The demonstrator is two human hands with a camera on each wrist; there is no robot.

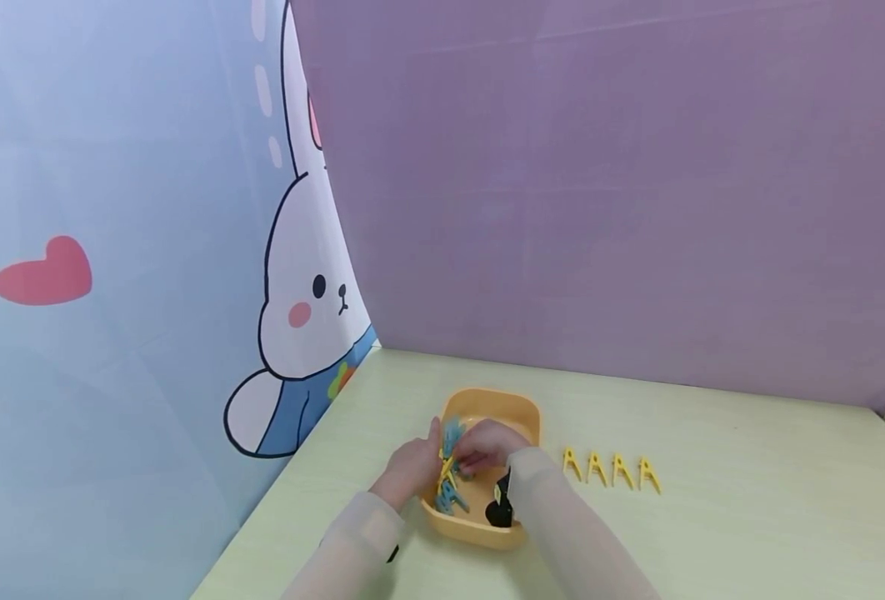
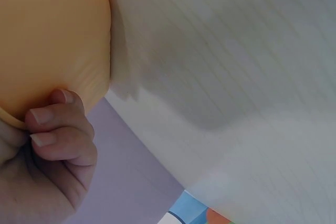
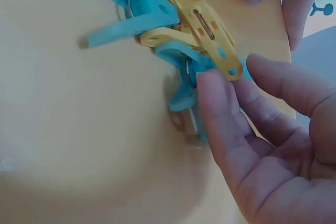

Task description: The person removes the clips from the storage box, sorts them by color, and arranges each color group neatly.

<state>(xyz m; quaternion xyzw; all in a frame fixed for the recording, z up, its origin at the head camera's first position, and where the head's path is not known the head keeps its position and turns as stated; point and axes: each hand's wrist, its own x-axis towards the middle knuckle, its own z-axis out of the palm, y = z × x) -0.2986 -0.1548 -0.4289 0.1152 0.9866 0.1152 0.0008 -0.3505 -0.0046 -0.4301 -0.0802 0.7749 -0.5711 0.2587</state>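
An orange-yellow plastic basin [image 1: 480, 533] stands on the table, with several blue and yellow clothespins along its left side. My left hand [image 1: 412, 467] grips the left rim; in the left wrist view its curled fingers [image 2: 63, 129] lie against the outer wall. Inside the basin my right hand [image 1: 487, 442] is at the clothespins. The right wrist view shows its thumb and fingertips on either side of the end of a yellow clothespin [image 3: 207, 30]. Beside that end is a blue clothespin [image 3: 181, 72], and another blue clothespin [image 3: 131, 9] lies further along.
Several yellow clothespins [image 1: 595, 468] lie in a row on the pale table [image 1: 750, 483], right of the basin. A black object [image 1: 499, 510] shows near the right forearm. A purple wall [image 1: 600, 183] stands behind, and a rabbit-printed wall [image 1: 150, 192] at left.
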